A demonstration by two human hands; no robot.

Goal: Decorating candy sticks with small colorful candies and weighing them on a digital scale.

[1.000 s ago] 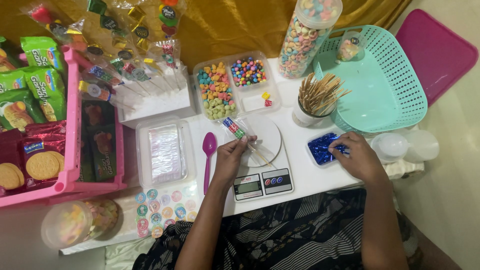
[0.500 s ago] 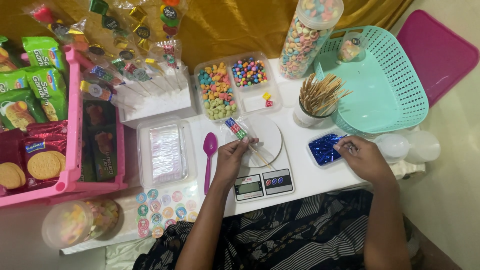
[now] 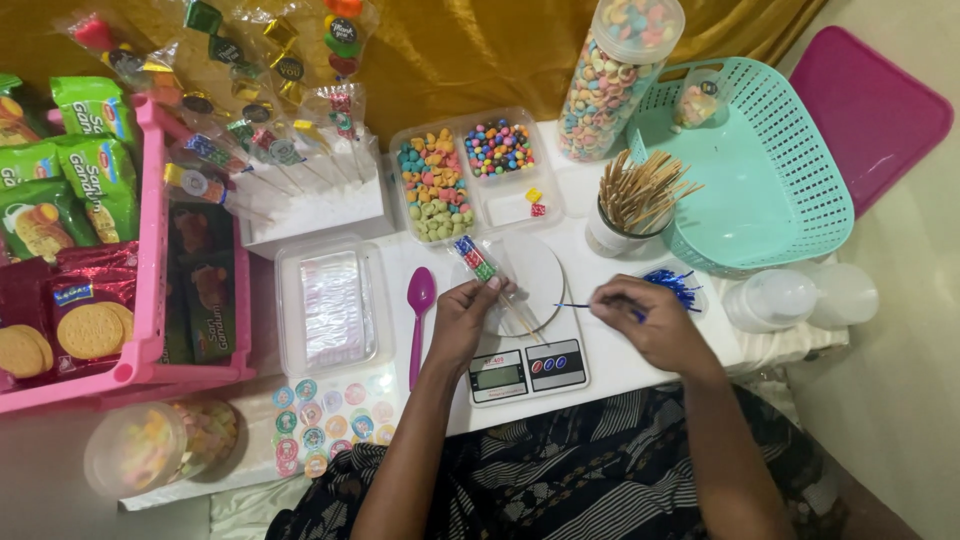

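My left hand (image 3: 465, 318) pinches a candy skewer in a clear sleeve (image 3: 478, 260) over the round plate of a small white kitchen scale (image 3: 525, 365); its wooden stick runs down across the plate. My right hand (image 3: 645, 318) holds a thin blue twist tie (image 3: 578, 306) that points left toward the skewer. A bunch of blue twist ties (image 3: 673, 283) lies on the white table just beyond my right hand. A purple plastic spoon (image 3: 419, 310) rests on the table left of the scale.
A divided clear tray of coloured candies (image 3: 450, 175), a white cup of wooden skewers (image 3: 625, 205), a tall candy jar (image 3: 610, 80) and a teal basket (image 3: 770, 190) stand behind. A clear box of bags (image 3: 335, 300), a sticker sheet (image 3: 330, 415) and a pink snack crate (image 3: 150, 300) lie left.
My right hand has left the pile of blue ties and moved left toward the scale with one tie in its fingers. My left hand stays on the skewer.
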